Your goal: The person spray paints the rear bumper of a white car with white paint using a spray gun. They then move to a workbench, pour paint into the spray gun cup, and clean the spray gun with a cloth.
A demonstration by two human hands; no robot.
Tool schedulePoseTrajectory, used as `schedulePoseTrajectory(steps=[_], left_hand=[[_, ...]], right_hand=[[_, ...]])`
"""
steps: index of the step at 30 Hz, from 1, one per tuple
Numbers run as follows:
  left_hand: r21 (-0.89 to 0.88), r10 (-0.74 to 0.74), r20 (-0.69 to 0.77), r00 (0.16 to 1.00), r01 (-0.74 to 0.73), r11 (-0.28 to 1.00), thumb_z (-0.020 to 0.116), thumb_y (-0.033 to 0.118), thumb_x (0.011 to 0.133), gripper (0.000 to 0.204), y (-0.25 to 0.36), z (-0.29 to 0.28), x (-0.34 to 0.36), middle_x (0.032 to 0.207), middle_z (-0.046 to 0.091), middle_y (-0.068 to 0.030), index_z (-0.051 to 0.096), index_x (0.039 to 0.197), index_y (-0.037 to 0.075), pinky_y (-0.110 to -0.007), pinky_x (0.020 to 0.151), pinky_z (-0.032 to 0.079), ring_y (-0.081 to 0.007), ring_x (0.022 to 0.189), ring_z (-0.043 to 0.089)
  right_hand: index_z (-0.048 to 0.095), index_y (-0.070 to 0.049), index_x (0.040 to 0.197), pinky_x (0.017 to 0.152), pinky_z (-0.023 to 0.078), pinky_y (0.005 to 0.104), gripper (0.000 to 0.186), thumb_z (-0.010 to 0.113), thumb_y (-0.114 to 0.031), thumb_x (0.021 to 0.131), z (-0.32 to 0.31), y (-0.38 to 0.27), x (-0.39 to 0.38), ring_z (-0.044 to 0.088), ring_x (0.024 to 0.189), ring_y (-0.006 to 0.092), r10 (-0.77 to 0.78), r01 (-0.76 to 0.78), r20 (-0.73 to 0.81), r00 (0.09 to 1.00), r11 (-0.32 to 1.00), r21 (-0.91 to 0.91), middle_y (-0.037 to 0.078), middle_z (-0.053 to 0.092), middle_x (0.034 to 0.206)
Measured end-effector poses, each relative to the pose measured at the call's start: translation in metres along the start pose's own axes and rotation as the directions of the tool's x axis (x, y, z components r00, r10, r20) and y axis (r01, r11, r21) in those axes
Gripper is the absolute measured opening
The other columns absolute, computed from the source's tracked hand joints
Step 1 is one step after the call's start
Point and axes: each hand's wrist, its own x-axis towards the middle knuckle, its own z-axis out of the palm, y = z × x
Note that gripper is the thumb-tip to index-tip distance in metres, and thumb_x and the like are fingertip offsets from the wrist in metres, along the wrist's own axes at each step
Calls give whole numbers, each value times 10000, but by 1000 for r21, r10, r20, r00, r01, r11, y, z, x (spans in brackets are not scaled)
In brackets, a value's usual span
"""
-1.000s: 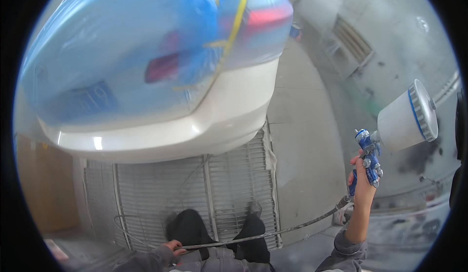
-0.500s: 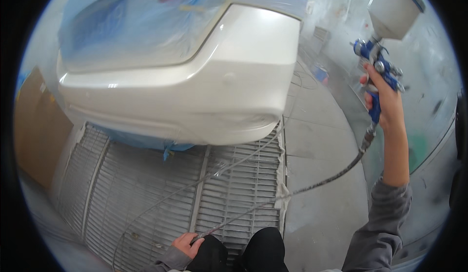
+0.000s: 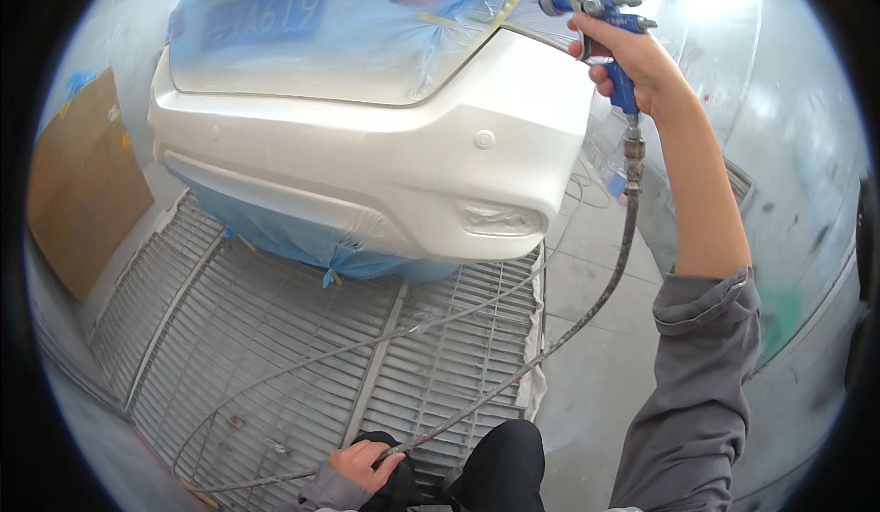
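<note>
My right hand (image 3: 632,58) is raised at the upper right, wrapped round the handle of a blue and silver spray gun (image 3: 605,19). Most of the gun's paint cup is cut off by the top edge. From the handle a grey air hose (image 3: 600,306) curves down to my left hand (image 3: 365,464), which grips it low beside my knee. Left of the gun stands a car's white rear bumper (image 3: 385,159), glossy, with a round sensor spot and a film-covered lamp recess at its right corner. Blue masking film (image 3: 275,54) covers the boot above it.
Metal floor grating (image 3: 275,356) lies under the car, and the hose loops across it. A brown cardboard sheet (image 3: 87,187) leans at the left. Pale booth walls (image 3: 797,118) rise at the right. More blue film (image 3: 302,237) hangs below the bumper.
My right hand has moved left and up with the spray gun, nearer the bumper's right corner. The hose has swung with it. My left hand keeps its hold, and the view has shifted.
</note>
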Motion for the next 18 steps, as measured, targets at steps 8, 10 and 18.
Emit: schedulePoseTrajectory(steps=[8, 10, 18], left_hand=[[-17, -72, -44, 996, 71, 997, 834, 243, 896, 220, 6, 2, -7, 923, 755, -179, 771, 963, 43, -464, 735, 583, -396, 845, 730], [2, -91, 28, 995, 91, 996, 831, 251, 901, 223, 9, 2, -1, 926, 756, -175, 771, 962, 44, -465, 734, 583, -395, 847, 731], [-105, 25, -5, 1000, -25, 994, 829, 244, 896, 208, 34, 10, 18, 911, 750, -155, 774, 960, 54, -464, 712, 581, -384, 820, 723]], right_hand=[[712, -76, 1123, 431, 424, 176, 360, 809, -391, 978, 0, -3, 27, 520, 553, 23, 22, -24, 23, 999, 996, 91, -18, 647, 812], [690, -93, 1046, 425, 404, 184, 336, 823, -391, 965, -13, 3, 29, 517, 542, 27, 86, -85, -14, 996, 994, 64, -36, 607, 755], [668, -122, 1007, 414, 384, 210, 321, 821, -401, 961, -83, 41, 29, 505, 524, 41, 186, -188, -174, 967, 982, 6, -48, 595, 730]])
